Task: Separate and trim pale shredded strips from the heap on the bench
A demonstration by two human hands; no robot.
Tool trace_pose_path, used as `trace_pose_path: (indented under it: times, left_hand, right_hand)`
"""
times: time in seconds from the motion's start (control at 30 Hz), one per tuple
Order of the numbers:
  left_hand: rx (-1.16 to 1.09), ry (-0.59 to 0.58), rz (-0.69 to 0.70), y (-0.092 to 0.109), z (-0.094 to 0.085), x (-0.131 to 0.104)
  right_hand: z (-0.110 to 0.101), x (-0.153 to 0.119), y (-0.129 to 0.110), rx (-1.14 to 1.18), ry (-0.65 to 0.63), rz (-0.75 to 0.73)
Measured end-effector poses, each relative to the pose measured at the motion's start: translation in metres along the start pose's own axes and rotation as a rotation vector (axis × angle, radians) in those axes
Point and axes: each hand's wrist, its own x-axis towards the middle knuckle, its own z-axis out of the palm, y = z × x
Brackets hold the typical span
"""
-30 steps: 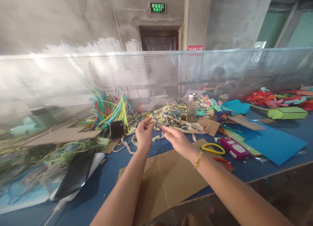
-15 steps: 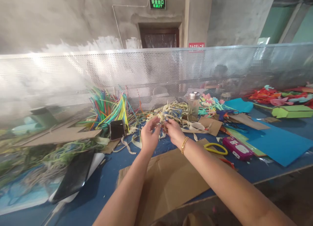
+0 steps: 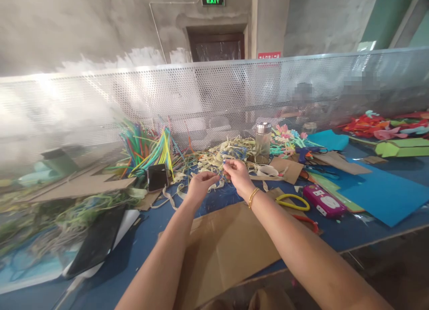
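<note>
Both my hands are held close together above the blue table, in front of a heap of pale cream and yellowish strips. My left hand has its thumb and fingers pressed together; whatever is between them is too small to name. My right hand, with a gold chain bracelet at the wrist, is pinched too, its fingertips beside a small bluish bit that I cannot make out. Beneath my forearms lies a flat brown cardboard sheet.
A glass bottle stands behind the hands. Colourful stems and a black phone-like object are at the left. To the right are yellow-handled scissors, a purple case and blue sheets. A perforated metal screen runs behind.
My left hand has moved slightly left and down, its fingers now pinched together. My right hand remains near the heap, its fingertips a little more closed. The view has shifted slightly.
</note>
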Motion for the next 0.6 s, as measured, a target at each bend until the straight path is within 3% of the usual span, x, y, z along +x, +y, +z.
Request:
trace_pose_path:
  times: [0.2, 0.33, 0.6]
  left_hand:
    - [0.025, -0.025, -0.021, -0.002, -0.002, -0.001]
    - [0.027, -0.012, -0.081, -0.005, -0.001, -0.001]
    - [-0.006, -0.075, -0.113, -0.011, 0.0, 0.002]
  right_hand:
    - [0.001, -0.003, 0.002, 0.029, -0.025, 0.087]
    - [0.002, -0.008, 0.004, 0.004, -0.106, 0.148]
    - [-0.001, -0.003, 0.012, -0.037, -0.128, 0.117]
